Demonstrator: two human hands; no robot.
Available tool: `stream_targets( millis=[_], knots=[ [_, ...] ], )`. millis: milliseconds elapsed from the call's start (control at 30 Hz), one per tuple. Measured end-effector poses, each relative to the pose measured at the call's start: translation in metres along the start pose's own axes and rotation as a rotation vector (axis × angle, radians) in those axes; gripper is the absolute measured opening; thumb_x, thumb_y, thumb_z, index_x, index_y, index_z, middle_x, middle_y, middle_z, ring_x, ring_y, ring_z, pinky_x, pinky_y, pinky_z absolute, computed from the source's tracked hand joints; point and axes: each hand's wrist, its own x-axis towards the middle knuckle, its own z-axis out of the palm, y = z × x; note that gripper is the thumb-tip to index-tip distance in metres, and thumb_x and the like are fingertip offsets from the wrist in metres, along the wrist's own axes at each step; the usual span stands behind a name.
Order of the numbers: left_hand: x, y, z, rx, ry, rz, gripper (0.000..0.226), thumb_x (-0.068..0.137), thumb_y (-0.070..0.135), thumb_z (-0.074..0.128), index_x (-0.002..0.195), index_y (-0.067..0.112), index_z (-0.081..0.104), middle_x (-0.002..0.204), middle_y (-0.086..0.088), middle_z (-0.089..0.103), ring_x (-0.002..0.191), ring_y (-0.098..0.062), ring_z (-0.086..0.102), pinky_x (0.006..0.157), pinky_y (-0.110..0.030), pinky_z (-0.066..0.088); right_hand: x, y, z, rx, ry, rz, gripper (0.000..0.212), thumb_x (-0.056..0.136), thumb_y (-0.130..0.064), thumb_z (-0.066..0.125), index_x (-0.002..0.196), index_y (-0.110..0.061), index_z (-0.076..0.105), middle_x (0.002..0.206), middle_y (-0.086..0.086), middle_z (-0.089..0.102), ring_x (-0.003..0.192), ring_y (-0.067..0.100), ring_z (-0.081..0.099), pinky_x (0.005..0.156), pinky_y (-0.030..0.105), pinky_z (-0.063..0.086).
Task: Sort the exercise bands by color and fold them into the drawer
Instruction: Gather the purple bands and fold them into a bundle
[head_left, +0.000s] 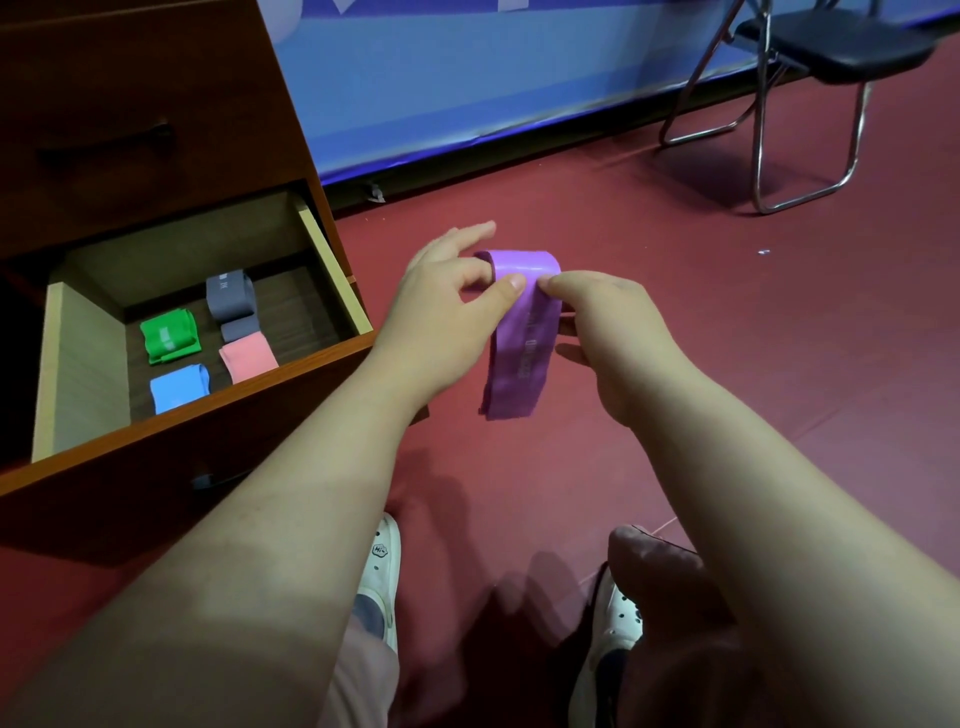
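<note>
Two hands hold one purple band (524, 345), a flat, smooth, rubbery strip doubled over at its top and hanging limp above the red floor (753, 374). The left hand (452, 312) pinches the fold with thumb in front. The right hand (613, 332) pinches it just beside, thumbs nearly touching. Well to the left, the open wooden drawer (78, 374) holds five folded pieces: one green band (169, 336), one blue band (179, 387), one pink band (248, 357), a large grey band (230, 296) and a small grey piece (240, 328).
</note>
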Motion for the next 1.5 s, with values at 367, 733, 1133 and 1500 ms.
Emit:
stream_targets(
  millis=[367, 733, 1133, 1500],
  knots=[
    [0.001, -0.001, 0.005, -0.248, 0.016, -0.037, 0.022, 0.093, 0.027, 0.062, 0.088, 0.011, 0.077, 0.108, 0.008, 0.071, 0.100, -0.008, 0.064, 0.092, -0.029, 0.050, -0.002, -0.001, -0.002, 0.020, -0.048, -0.094, 0.014, 0.090, -0.019, 0.059, 0.085, -0.015, 0.072, 0.087, 0.004, 0.073, 0.078, 0.015, 0.063, 0.083, 0.037, 0.051],
    [0.001, 0.005, 0.004, -0.321, 0.078, -0.139, 0.048, 0.093, 0.036, 0.060, 0.077, -0.009, 0.058, 0.064, -0.007, 0.039, 0.060, -0.014, 0.034, 0.057, -0.029, 0.031, 0.000, 0.001, -0.002, 0.070, 0.058, -0.081, 0.028, 0.083, -0.032, 0.070, 0.107, -0.022, 0.061, 0.107, -0.006, 0.064, 0.091, 0.006, 0.057, 0.078, 0.026, 0.044],
    [0.002, 0.009, 0.005, -0.708, 0.080, -0.294, 0.043, 0.082, 0.033, 0.066, 0.086, -0.010, 0.067, 0.096, -0.038, 0.065, 0.080, -0.030, 0.060, 0.088, -0.058, 0.050, -0.005, -0.001, 0.001, 0.005, -0.115, -0.070, 0.026, 0.090, -0.038, 0.061, 0.104, -0.018, 0.070, 0.104, -0.002, 0.074, 0.101, 0.017, 0.068, 0.093, 0.036, 0.052],
    [0.001, 0.013, 0.007, -0.808, 0.165, -0.358, 0.027, 0.097, 0.029, 0.057, 0.078, 0.012, 0.064, 0.075, -0.014, 0.062, 0.073, -0.026, 0.054, 0.067, -0.037, 0.044, -0.011, 0.008, 0.016, -0.178, -0.209, -0.114, 0.031, 0.097, -0.041, 0.048, 0.106, -0.014, 0.061, 0.100, 0.005, 0.071, 0.087, 0.023, 0.068, 0.077, 0.033, 0.054]
  ],
)
